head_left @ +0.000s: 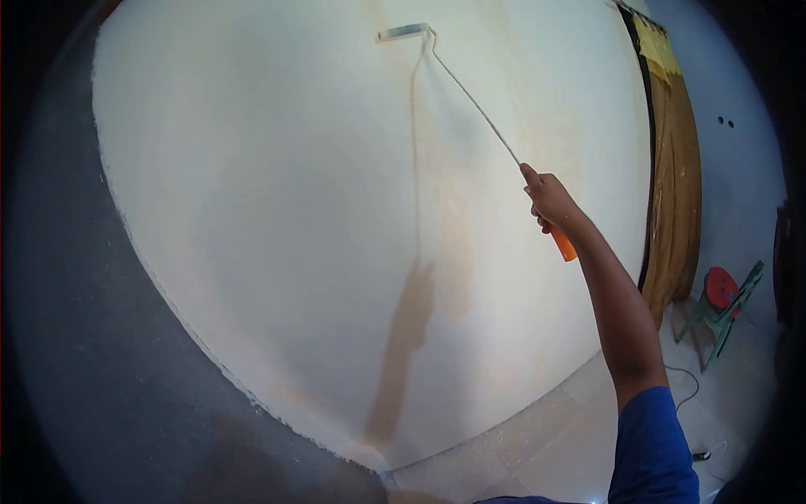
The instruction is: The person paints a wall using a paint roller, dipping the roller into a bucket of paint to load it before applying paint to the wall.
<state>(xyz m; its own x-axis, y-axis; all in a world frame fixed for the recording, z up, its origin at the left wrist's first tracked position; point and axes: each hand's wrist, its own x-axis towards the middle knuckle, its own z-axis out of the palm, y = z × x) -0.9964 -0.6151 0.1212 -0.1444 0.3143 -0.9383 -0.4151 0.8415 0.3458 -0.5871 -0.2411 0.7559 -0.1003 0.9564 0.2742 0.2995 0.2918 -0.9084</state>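
Note:
My right hand is closed around the orange handle of a paint roller, with the thumb along the start of its thin metal rod. The arm is stretched out and up. At the rod's far end, the roller head lies at or close to the upper part of the white wall; contact is hard to tell. Faint beige patches show on the wall. A shadow of the arm and roller falls below the head. My left hand is out of view.
A dark grey wall adjoins at the left. At the right are a brown curtain, a green chair with a red round item, and a cable on the tiled floor.

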